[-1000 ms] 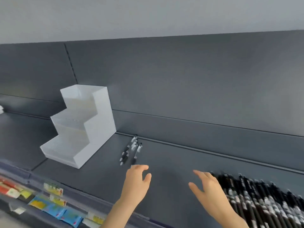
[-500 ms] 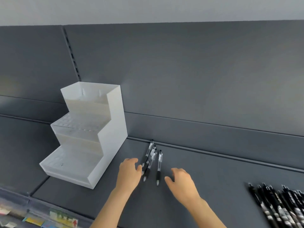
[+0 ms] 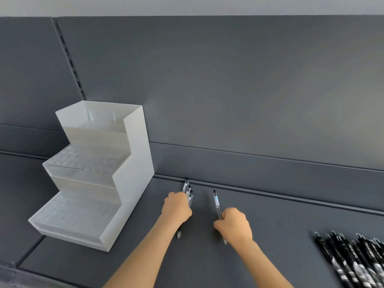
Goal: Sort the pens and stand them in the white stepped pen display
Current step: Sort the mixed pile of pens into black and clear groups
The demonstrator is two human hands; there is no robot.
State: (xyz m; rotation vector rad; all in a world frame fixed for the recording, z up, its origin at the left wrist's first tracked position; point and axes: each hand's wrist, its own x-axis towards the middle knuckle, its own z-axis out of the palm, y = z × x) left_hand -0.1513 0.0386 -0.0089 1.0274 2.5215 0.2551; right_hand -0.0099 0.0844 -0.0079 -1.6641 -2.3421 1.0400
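**A:** How far along is the sorting?

**B:** Barely begun, I judge. The white stepped pen display (image 3: 133, 173) at the left of the frame has no pen standing in any tier, as far as I can see.

**A:** And the pens?

**B:** A few clear pens (image 3: 188, 191) lie bunched on the dark shelf (image 3: 270, 235) at lower centre, just right of the display. A single clear pen (image 3: 216, 202) lies apart beside them, and the black pens (image 3: 353, 258) are heaped at the lower right edge.

**A:** The hands?

**B:** Both reach forward, knuckles up. The left hand (image 3: 176, 207) curls its grip round the bunch. The right hand (image 3: 234, 225) closes its grip on the single pen's lower barrel — the tip pokes out below the palm.

**A:** What's left?

**B:** Everything — lifting, carrying, standing them in the tiers
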